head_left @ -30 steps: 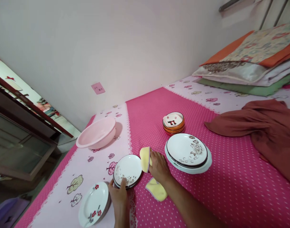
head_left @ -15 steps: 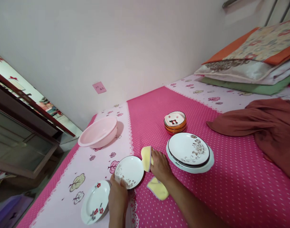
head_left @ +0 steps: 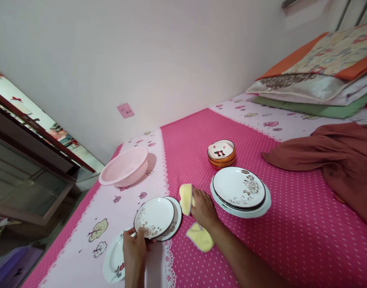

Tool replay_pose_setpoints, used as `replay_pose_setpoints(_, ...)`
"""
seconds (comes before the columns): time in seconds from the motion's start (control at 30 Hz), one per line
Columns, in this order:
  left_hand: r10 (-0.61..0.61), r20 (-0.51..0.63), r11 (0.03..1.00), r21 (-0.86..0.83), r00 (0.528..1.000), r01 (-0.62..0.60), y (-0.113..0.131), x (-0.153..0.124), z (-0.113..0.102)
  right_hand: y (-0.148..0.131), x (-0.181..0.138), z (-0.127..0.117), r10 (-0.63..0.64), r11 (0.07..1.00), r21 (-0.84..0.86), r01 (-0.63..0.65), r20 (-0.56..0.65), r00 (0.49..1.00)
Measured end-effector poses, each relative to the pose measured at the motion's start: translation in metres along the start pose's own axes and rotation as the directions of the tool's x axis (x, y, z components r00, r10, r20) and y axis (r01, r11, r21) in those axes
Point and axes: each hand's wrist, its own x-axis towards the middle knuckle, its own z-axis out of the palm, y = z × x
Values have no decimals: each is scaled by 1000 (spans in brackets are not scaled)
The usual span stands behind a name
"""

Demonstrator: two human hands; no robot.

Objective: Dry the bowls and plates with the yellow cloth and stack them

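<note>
My left hand (head_left: 134, 248) grips the near rim of a small white plate with a dark rim and brown pattern (head_left: 153, 216), held just above a second similar plate (head_left: 175, 216) that lies on the bed. Below it lies a white plate with red flowers (head_left: 113, 259). My right hand (head_left: 203, 208) rests on the pink bedsheet, closed on a yellow cloth (head_left: 186, 197); the cloth's other end (head_left: 200, 237) trails under my wrist.
A stack of larger patterned plates (head_left: 239, 191) lies right of my right hand, with stacked orange bowls (head_left: 221, 154) behind. A pink basin (head_left: 124, 167) sits at the far left. A brown garment (head_left: 330, 156) and folded bedding (head_left: 318, 76) lie to the right.
My left hand has lifted the top small plate off its stack and drawn it left toward the flowered plate, uncovering the plate beneath. The right hand has stayed with the cloth.
</note>
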Motion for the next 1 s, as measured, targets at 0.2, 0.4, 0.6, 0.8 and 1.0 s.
replay_pose_setpoints(0.2,-157,86,842,-509,984,179,27,6,8,10,5,3,65,986,158,-56,-55,996)
replay_pose_setpoints(0.4,-185,247,634,-710,951,307,45,9,39,14,5,6,73,933,359,-16,-144,987)
replay_pose_setpoints(0.6,-79,378,505,-783,922,364,45,9,76,19,4,9,45,886,461,50,-193,980)
replay_pose_setpoints(0.8,-2,490,393,-801,872,451,41,8,88,24,8,15,29,852,520,70,-180,983)
replay_pose_setpoints(1.0,-13,482,342,-821,876,456,29,-13,78,12,4,2,64,826,561,58,-196,979)
